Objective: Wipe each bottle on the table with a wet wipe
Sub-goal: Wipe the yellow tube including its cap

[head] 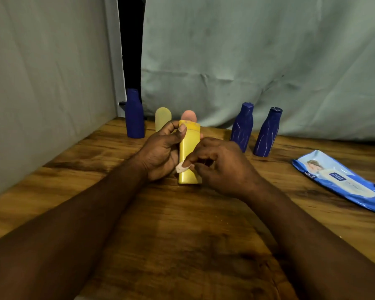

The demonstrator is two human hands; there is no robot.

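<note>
Wiping was under way on the yellow bottle [189,148], held upright near the centre of the table [182,234]. Five bottles stood along the far edge:
- plain blue bottle [134,115]
- pale yellow bottle [162,118]
- pink bottle [188,115]
- inner streaked blue bottle [243,126]
- outer streaked blue bottle [267,133]

Which were already wiped: could not tell.

Left hand [160,152] gripped the yellow bottle, fingers curled, thumb near the cap. Right hand [223,165] pinched the wet wipe [181,168] against its lower body. Wipes pack [342,180] lay near the right edge.

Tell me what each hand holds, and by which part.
The left hand grips the yellow bottle by its side, thumb at the top. The right hand pinches a small wet wipe against the bottle's lower side.
</note>
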